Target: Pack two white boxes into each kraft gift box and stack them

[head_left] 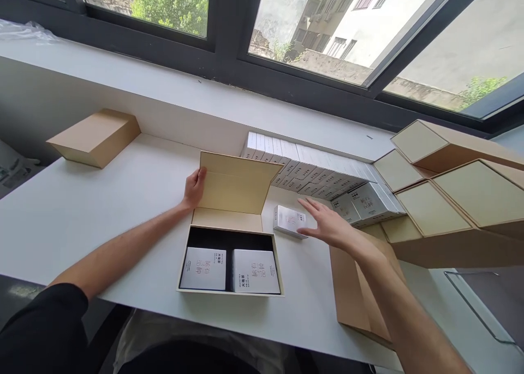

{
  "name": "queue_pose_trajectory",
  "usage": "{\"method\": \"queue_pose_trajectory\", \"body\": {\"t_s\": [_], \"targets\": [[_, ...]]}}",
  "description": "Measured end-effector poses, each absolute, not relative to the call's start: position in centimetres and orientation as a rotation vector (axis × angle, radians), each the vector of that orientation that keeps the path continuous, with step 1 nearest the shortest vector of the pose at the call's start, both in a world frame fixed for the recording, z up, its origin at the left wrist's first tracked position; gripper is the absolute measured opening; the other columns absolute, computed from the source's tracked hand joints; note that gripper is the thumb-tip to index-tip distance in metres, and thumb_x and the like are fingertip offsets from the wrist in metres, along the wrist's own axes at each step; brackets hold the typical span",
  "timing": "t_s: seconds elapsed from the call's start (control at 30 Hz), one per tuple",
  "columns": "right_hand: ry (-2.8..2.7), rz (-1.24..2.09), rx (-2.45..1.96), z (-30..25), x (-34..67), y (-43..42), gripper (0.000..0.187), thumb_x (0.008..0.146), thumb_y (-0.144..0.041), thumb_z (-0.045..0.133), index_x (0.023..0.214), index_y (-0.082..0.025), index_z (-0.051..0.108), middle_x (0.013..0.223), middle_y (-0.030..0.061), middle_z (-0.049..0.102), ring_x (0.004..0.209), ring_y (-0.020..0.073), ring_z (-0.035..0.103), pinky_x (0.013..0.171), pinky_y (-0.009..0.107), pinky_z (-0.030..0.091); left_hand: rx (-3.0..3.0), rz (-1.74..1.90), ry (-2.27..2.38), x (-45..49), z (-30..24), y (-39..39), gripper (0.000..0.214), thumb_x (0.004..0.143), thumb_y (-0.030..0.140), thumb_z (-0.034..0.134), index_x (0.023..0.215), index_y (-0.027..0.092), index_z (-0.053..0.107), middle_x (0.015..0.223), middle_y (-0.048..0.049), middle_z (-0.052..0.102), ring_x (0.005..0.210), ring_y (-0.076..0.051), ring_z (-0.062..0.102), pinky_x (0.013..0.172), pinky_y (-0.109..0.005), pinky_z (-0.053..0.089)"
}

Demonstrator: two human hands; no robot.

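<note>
An open tan gift box [196, 220] lies on the white table in front of me, black inside, with two white cartons [203, 268] side by side in it. Its hinged lid [235, 184] stands tilted up. My left hand [194, 189] grips the lid's left edge, thumb on the inner face. My right hand [326, 223] hovers flat with fingers stretched out, just right of a single white carton [289, 220] lying on the table, fingertips near its right end.
A long row of white cartons [311, 169] lines the windowsill ledge. Stacked tan boxes [454, 199] fill the right side, with flat tan paper bags [356, 292] under my right forearm. One closed tan box [96, 137] sits far left. The table's near edge is close.
</note>
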State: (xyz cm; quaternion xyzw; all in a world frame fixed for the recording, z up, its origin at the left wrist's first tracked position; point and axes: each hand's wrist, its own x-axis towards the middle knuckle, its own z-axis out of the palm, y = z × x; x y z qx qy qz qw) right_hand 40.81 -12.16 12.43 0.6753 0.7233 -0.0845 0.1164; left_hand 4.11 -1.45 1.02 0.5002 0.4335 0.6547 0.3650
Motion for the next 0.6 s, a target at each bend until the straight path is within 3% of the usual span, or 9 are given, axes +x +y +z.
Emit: {"method": "queue_pose_trajectory", "body": {"t_s": [0.07, 0.17, 0.3, 0.43, 0.6], "targets": [[2.186, -0.309, 1.844, 10.7, 40.5, -11.9, 0.094, 0.072, -0.038, 0.067, 0.157, -0.023, 0.029, 0.162, 0.0147, 0.026, 0.147, 0.0336, 0.029, 0.112, 0.048, 0.036, 1.279, 1.689, 1.107, 4.1, 1.0, -1.4, 0.066, 0.079, 0.080, 0.051, 0.059, 0.021, 0.029, 0.056, 0.0047, 0.025, 0.057, -0.011, 0.020, 0.053, -0.028, 0.017], [2.223, -0.416, 1.767, 9.2, 40.2, -11.7, 0.087, 0.076, -0.030, 0.060, 0.157, -0.024, 0.029, 0.152, 0.0152, 0.042, 0.134, 0.0301, 0.049, 0.101, 0.042, 0.047, 1.265, 1.694, 1.101, 4.1, 0.9, -1.2, 0.065, 0.079, 0.079, 0.051, 0.059, 0.020, 0.032, 0.057, 0.0047, 0.026, 0.057, -0.011, 0.021, 0.053, -0.028, 0.017], [2.250, -0.379, 1.943, 11.2, 39.5, -12.2, 0.074, 0.083, -0.046, 0.059, 0.151, -0.024, 0.041, 0.131, 0.0150, 0.058, 0.110, 0.0301, 0.063, 0.087, 0.041, 0.054, 1.267, 1.693, 1.100, 4.1, 0.9, -1.0, 0.064, 0.080, 0.078, 0.051, 0.059, 0.020, 0.034, 0.058, 0.0046, 0.027, 0.058, -0.011, 0.022, 0.054, -0.028, 0.018], [2.610, -0.191, 2.124, 14.3, 35.3, -14.9, 0.066, 0.089, -0.052, 0.057, 0.150, -0.029, 0.044, 0.140, 0.0140, 0.051, 0.121, 0.0329, 0.057, 0.090, 0.041, 0.055, 1.294, 1.700, 1.077, 4.1, 1.0, -0.9, 0.064, 0.081, 0.078, 0.049, 0.060, 0.021, 0.032, 0.058, 0.0045, 0.027, 0.058, -0.011, 0.023, 0.054, -0.028, 0.019], [3.005, -0.338, 1.551, 14.0, 26.0, -19.3, 0.062, 0.093, -0.044, 0.059, 0.152, -0.034, 0.041, 0.150, 0.0120, 0.044, 0.129, 0.0306, 0.052, 0.097, 0.044, 0.055, 1.295, 1.694, 1.077, 3.9, 0.9, -0.5, 0.064, 0.080, 0.079, 0.048, 0.061, 0.020, 0.031, 0.058, 0.0045, 0.027, 0.058, -0.011, 0.023, 0.054, -0.028, 0.020]]}}
